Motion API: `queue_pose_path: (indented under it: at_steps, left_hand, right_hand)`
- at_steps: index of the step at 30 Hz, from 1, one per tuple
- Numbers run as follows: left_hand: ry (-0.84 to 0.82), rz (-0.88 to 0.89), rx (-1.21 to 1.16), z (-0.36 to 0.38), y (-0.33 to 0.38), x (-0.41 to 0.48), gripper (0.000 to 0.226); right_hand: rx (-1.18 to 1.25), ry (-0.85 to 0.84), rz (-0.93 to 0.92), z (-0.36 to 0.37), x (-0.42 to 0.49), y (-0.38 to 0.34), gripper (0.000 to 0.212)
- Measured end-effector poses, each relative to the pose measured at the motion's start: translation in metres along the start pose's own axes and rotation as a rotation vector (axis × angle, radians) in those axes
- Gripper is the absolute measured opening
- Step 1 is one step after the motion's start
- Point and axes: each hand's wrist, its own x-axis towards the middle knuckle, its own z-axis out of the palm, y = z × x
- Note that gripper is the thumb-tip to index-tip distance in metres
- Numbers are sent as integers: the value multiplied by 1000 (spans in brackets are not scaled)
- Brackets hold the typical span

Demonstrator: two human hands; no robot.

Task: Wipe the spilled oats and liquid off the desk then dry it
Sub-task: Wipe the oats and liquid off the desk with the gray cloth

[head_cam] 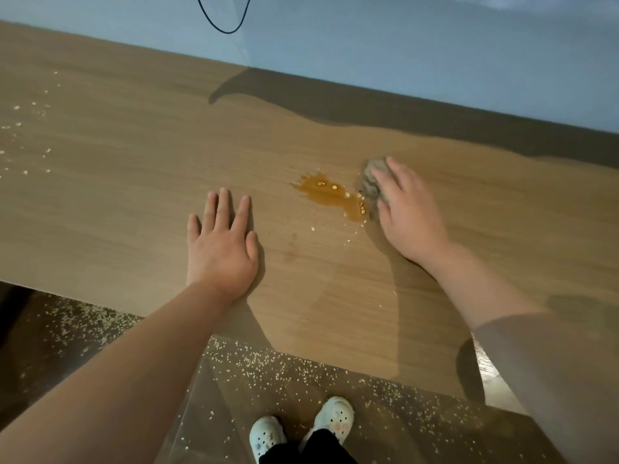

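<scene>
Pressing with nearly straight fingers (397,170), the right hand (407,212) covers a grey cloth (370,182) that touches the right edge of the amber liquid (326,194), which is dotted with oats (321,184). The left hand (221,242) lies flat with its fingers spread, just left of the spill. Bare desk (134,145) stretches leftward to scattered flakes (16,107). The desk's near edge runs beneath both forearms.

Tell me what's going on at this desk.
A person is cleaning a spill. The right hand presses a grey cloth onto the desk at the right edge of an amber puddle dotted with oats, not yet wiped. The left hand lies flat on the desk left of it. Loose oats litter the floor.
</scene>
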Motion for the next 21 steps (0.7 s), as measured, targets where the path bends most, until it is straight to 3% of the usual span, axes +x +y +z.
queue_pose_path:
  at_steps: [2,6,9,11,15,17,21]
  left_hand:
    - [-17,1,7,-1,1,0,68]
    - [-15,-3,0,-3,1,0,70]
    - [-5,-4,-15,-2,0,1,71]
    - [2,0,-23,-2,0,1,73]
    - [11,2,-39,-2,0,0,74]
    - [2,2,-29,-2,0,0,74]
    - [1,2,-29,-1,-1,0,73]
  right_hand:
    - [1,-44,-77,-10,0,24,51]
    - [96,140,345,-19,50,67,55]
    - [34,143,548,-14,97,50,53]
    - [65,107,488,-8,113,23,54]
    - [177,-56,63,-1,98,-8,51]
    - [180,-83,-44,-10,95,8,50]
    - [136,-20,152,-10,132,38,47]
